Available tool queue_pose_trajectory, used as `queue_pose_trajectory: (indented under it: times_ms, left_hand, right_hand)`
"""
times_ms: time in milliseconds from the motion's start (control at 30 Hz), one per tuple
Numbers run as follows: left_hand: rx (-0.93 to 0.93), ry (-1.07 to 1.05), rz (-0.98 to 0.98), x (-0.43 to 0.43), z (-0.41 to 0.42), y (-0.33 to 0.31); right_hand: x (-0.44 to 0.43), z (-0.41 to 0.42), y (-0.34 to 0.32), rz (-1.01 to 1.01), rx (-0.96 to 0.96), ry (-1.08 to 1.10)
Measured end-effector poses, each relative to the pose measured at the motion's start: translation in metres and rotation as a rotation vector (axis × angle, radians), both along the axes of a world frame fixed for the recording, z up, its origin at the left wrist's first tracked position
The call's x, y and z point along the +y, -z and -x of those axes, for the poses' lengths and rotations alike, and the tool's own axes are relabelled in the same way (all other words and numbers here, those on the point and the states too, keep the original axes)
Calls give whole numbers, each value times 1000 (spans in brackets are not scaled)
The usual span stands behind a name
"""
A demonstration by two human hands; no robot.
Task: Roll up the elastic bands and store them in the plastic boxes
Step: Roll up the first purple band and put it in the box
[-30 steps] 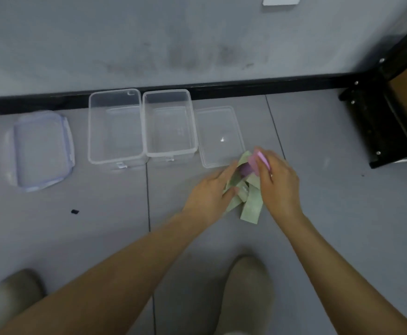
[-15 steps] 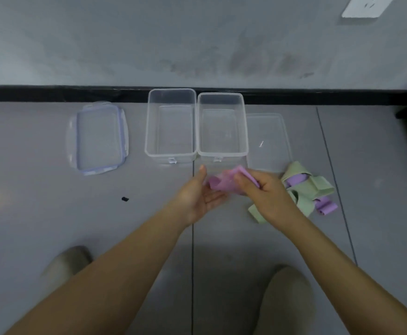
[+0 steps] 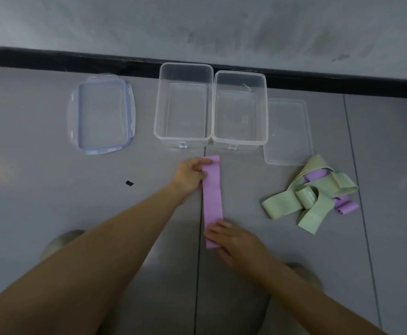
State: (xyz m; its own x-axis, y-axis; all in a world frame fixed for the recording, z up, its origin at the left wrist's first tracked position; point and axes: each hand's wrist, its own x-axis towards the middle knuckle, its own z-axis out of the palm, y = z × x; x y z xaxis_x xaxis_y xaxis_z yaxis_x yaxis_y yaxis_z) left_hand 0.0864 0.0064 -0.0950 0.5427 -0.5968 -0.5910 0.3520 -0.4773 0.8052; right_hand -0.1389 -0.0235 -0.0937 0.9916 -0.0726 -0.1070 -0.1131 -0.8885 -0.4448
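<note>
- The first clear box (image 3: 181, 139) is standing open on the floor (image 3: 40, 194), against the black skirting (image 3: 76, 61); all places below are given from this box.
- The second clear box (image 3: 240, 143) is standing just to its right, side walls touching, also open.
- A blue-rimmed lid (image 3: 103, 114) is lying flat well to its left; a plain clear lid (image 3: 287, 131) is lying beyond the second clear box.
- The purple band (image 3: 212, 197) is lying flat and straight on the floor just in front of the box's near right corner, running lengthwise toward the person.
- The left hand (image 3: 189, 174) is holding the far end of the purple band, thumb lying across its top and fingers curling at its left edge.
- The right hand (image 3: 231, 240) is pressing the band's near end to the floor, fingers extended.
- A loose pile of bands (image 3: 311, 198), green and purple, is lying farther right, in front of the plain clear lid.
</note>
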Motion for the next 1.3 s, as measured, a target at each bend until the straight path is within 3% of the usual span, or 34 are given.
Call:
queue_pose_trajectory:
  times_ms: [167,267,333,400,500,633,900,1033,1300]
  left_hand:
    - [-97,109,34,-20,2,18]
    - [-212,195,0,-22,2,23]
    - [-365,277,-31,-17,2,21]
    - [-630,406,-118,-9,3,23]
    - [-842,537,-186,10,5,27]
    - [-913,624,-180,34,6,31]
    - [-932,505,-234,13,-2,25]
    - [-1008,493,-284,1,-4,24]
    - [-898,392,-265,27,-15,20]
  right_hand:
    - [5,13,23,150,166,-42]
    - [-3,12,24,106,146,-27]
    - [-18,2,20,16,64,36]
    - [-38,-12,12,-3,19,86]
    - [-59,-30,-2,-17,108,137]
    - [-47,-28,2,-74,261,188]
    - [-5,9,9,-220,390,461]
    - [2,9,8,-349,377,726]
    - [-11,-6,8,-370,324,783]
